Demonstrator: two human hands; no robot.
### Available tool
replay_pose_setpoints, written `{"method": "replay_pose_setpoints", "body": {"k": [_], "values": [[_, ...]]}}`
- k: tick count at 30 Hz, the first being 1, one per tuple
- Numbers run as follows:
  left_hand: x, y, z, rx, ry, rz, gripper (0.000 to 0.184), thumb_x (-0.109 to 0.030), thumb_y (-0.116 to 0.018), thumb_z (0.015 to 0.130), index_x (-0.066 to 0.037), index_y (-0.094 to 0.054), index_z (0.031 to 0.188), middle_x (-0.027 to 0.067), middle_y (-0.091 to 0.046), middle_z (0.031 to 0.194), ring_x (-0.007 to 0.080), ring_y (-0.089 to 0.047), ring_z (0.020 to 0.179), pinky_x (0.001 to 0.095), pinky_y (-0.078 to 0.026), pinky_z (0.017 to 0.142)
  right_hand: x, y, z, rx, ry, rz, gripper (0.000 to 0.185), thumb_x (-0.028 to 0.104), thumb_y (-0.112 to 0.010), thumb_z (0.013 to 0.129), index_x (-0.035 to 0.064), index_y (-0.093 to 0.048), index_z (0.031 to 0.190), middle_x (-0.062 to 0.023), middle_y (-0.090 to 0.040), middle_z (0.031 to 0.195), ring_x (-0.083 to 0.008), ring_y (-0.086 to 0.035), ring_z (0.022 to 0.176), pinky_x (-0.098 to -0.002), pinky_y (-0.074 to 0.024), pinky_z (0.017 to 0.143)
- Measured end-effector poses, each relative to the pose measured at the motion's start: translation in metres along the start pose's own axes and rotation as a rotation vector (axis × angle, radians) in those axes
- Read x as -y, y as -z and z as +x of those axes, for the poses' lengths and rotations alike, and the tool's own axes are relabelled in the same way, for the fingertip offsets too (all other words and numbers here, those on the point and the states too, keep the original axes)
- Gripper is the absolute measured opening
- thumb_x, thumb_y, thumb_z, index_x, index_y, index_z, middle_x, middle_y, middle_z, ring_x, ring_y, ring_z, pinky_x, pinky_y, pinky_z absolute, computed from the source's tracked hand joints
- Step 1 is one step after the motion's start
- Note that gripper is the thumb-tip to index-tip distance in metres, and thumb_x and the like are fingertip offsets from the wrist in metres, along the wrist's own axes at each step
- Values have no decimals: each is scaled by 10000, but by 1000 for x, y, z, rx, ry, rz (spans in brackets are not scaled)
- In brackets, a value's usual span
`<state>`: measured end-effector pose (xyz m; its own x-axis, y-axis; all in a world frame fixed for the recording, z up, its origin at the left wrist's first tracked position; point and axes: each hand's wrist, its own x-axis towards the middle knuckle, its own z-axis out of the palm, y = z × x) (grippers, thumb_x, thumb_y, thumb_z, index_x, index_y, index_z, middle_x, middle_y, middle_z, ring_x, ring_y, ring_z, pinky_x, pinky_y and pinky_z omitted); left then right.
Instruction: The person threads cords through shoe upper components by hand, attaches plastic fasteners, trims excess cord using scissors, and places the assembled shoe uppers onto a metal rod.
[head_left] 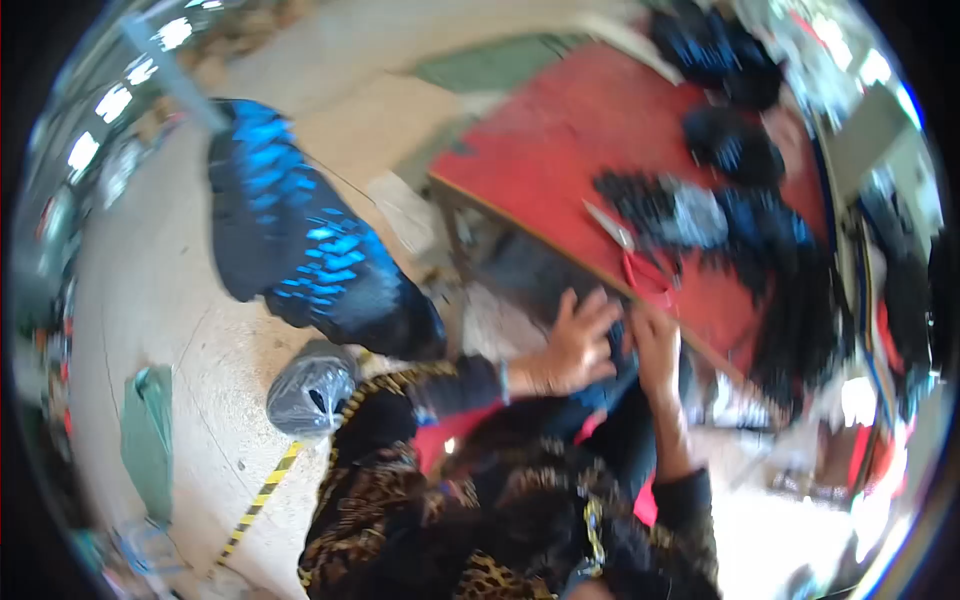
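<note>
My left hand [578, 348] is over my lap at the near edge of the red table [540, 140], its fingers spread apart. Close beside it, my right hand [657, 350] has its fingers curled closed by the table edge. Something dark shows between the two hands, but blur hides what it is and whether the right hand grips it. On the table just beyond lie scissors [640, 265] with red handles, their blades pointing away to the left. Dark bundled pieces [640, 200] lie behind the scissors, next to a clear plastic wrapping [700, 215].
More black piles [735, 145] cover the table's far right side. To the left hangs a large black and blue stack [310, 230] by a grey post [175, 75]. A grey plastic bag [312, 388], yellow-black floor tape [260, 500] and green cloth [150, 440] are on the floor.
</note>
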<state>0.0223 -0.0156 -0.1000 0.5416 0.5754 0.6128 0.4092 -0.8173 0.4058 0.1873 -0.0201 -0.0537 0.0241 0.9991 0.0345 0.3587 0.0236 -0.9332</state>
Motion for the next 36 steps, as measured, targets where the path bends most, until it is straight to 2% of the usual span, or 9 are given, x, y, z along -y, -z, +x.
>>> {"method": "replay_pose_setpoints", "body": {"k": [2, 5, 8, 10, 12, 15, 32, 33, 36], "values": [[-5, -14, -8, 52, -9, 158, 127, -184, -657, 692, -64, -618, 702, 189, -440, 1302, 414, -399, 1167, 550, -271, 902, 7, 4, 3, -104, 17, 55, 234, 97, -477, 857, 57, -552, 640, -2, -498, 551, -100, -423, 518, -232, -340, 487], [-4, -9, -7, 30, -106, 38, 128, -161, -649, 701, -54, -586, 671, 191, -459, 1254, 346, -409, 1166, 417, -336, 814, 31, 31, 15, -262, 75, 430, 127, 47, -490, 845, 34, -601, 784, -20, -546, 627, -82, -441, 545, -200, -309, 480], [2, -9, -9, 109, -77, 8, 114, -129, -656, 707, -34, -595, 725, 195, -449, 1278, 317, -452, 1140, 393, -371, 819, 40, 49, 10, -420, 70, 741, 102, 5, -521, 829, 16, -621, 823, -36, -572, 656, -82, -463, 556, -207, -351, 491], [9, -4, -8, 132, -82, 52, 131, -81, -653, 717, -21, -598, 819, 196, -430, 1310, 303, -509, 1081, 367, -423, 816, 16, 49, 2, -144, 202, -156, 106, -19, -556, 795, 9, -632, 863, -60, -607, 748, -121, -497, 562, -250, -413, 520], [10, -1, -3, 135, -76, 55, 144, -70, -650, 718, -19, -596, 842, 196, -425, 1316, 300, -522, 1061, 359, -435, 807, -12, 38, -11, -98, 463, -426, 112, -9, -569, 773, 26, -632, 858, -65, -600, 792, -180, -521, 570, -292, -437, 534], [9, 5, -3, 159, -41, 86, 195, -35, -641, 722, -13, -592, 910, 196, -411, 1334, 291, -560, 1000, 334, -471, 781, -15, 25, -30, 12, 358, -607, 123, 3, -579, 748, 46, -624, 854, -72, -577, 805, -243, -546, 592, -315, -450, 546], [1, 4, -4, 263, 74, 64, 312, -32, -640, 733, -28, -579, 1039, 223, -364, 1392, 316, -601, 863, 358, -497, 677, -26, 6, -30, 55, 514, -840, 156, 18, -567, 685, 82, -564, 827, -93, -539, 763, -268, -541, 638, -338, -466, 592], [2, 2, -5, 382, 173, 74, 350, -42, -639, 740, -25, -580, 1085, 233, -357, 1398, 336, -582, 973, 361, -486, 740, -35, 4, -29, 54, 507, -748, 206, 5, -557, 678, 76, -585, 870, -96, -548, 774, -276, -540, 651, -354, -475, 618], [18, -15, -8, 221, 183, -189, 290, -57, -638, 737, 1, -613, 1020, 225, -374, 1378, 378, -462, 1149, 403, -397, 903, -48, 15, -18, 93, 433, -602, 280, 11, -571, 684, 51, -613, 958, -123, -615, 857, -306, -590, 740, -369, -496, 688]]}}
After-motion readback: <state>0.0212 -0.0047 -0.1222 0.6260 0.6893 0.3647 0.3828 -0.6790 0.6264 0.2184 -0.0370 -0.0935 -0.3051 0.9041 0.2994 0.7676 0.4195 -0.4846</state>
